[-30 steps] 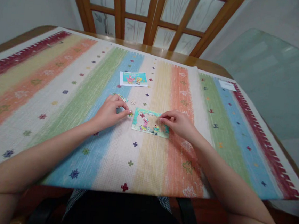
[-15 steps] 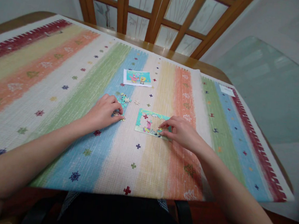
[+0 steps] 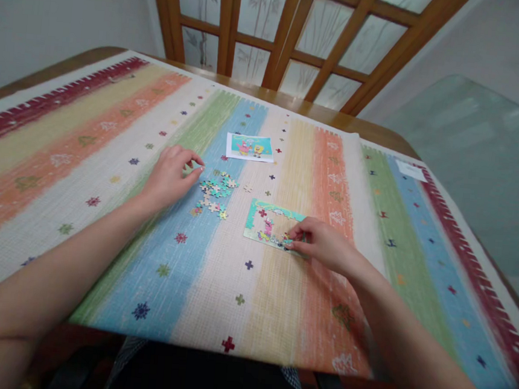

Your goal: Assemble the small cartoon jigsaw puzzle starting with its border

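Note:
A small, partly assembled jigsaw puzzle (image 3: 271, 223) lies on the striped tablecloth (image 3: 109, 145). My right hand (image 3: 319, 243) rests at its lower right corner, fingertips pinched together on a puzzle piece there. A loose heap of puzzle pieces (image 3: 215, 193) lies to the left of the puzzle. My left hand (image 3: 169, 174) hovers just left of that heap, fingers curled with the tips apart, nothing visible in them. A reference picture card (image 3: 250, 147) lies farther back.
The wooden table edge (image 3: 294, 104) shows beyond the cloth, with a wood-framed glass door (image 3: 301, 34) behind it. A glass tabletop (image 3: 472, 152) stands to the right. A small white label (image 3: 410, 170) lies near the cloth's right end.
My left hand has drawn back to the left, uncovering the heap of loose pieces. My right hand has slid from the puzzle's upper right edge down to its lower right corner.

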{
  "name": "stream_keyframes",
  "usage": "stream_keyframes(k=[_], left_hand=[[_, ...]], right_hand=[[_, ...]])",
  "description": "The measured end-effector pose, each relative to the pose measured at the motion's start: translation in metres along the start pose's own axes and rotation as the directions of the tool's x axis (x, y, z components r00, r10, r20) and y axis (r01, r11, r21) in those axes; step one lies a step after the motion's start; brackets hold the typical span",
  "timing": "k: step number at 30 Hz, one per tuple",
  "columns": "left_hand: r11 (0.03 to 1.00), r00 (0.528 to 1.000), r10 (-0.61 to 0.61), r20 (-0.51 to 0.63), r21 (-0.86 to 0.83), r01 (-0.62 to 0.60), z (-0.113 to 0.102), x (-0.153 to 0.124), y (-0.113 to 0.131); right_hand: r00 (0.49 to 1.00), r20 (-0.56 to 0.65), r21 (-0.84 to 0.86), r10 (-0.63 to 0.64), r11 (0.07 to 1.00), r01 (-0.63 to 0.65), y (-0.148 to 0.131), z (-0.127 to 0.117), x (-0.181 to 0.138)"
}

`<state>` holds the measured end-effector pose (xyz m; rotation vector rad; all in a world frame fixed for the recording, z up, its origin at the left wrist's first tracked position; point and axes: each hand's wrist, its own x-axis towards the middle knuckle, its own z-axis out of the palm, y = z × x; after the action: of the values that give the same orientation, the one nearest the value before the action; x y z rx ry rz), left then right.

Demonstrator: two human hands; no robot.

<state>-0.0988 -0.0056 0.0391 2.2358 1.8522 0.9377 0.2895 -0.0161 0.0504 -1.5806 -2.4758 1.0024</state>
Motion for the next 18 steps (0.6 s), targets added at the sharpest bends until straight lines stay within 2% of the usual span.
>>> stream_keyframes(k=[4,8,11,16,18], left_hand=[[1.0,0.997,0.019,0.074,-0.004,-0.018,0.006,-0.001,-0.005],[0.998,0.988,0.055,0.146,-0.02,-0.053,0.008,-0.002,-0.004],[0.997,0.978,0.081,0.19,-0.026,-0.077,0.011,0.002,-0.001],[0.986,0.953,0.158,0.257,0.01,-0.166,0.025,0.026,-0.002],[0.976,0.93,0.21,0.301,-0.003,-0.22,0.032,0.04,-0.006]], right_hand=[[0.996,0.081,0.102,0.027,0.994,-0.036,0.004,0.0,0.005],[0.999,0.008,0.055,0.047,0.997,-0.047,0.003,-0.001,0.004],[0.999,0.009,0.028,0.045,0.999,-0.045,0.002,0.0,0.001],[1.0,0.006,0.092,-0.005,0.996,0.005,0.007,0.006,-0.001],[1.0,-0.012,0.117,-0.025,0.993,0.026,0.009,0.007,-0.003]])
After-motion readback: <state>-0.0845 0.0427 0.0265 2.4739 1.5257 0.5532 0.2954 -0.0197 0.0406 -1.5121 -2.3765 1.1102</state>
